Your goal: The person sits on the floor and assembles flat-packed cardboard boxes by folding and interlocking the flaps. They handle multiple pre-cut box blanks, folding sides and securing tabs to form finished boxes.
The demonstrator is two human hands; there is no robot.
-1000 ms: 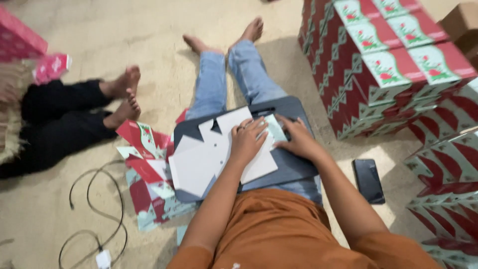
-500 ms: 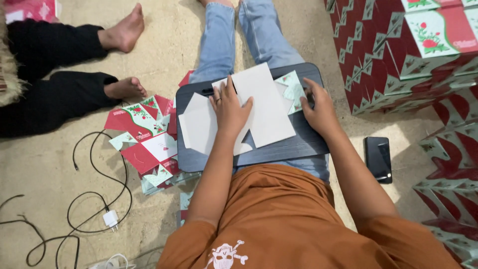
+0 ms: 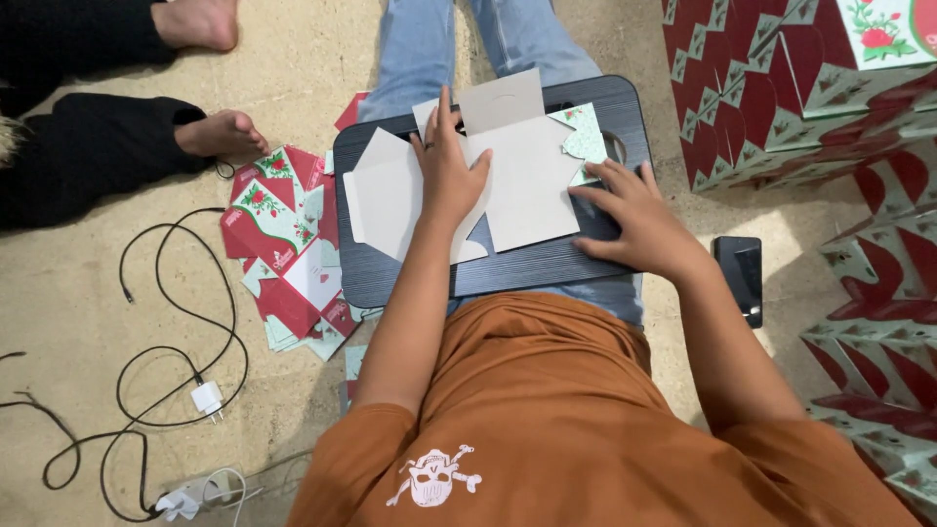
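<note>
Cardboard blank [image 3: 527, 181] under flat left hand [image 3: 449, 171].

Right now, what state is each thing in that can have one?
Cardboard box blank: unfolded, flat on the lap tray, plain side up.
Lap tray: lying across the legs.
Left hand: pressed flat on the blank.
Right hand: resting at the blank's edge.
Phone: on floor, screen dark.
Charger: lying unplugged.
</note>
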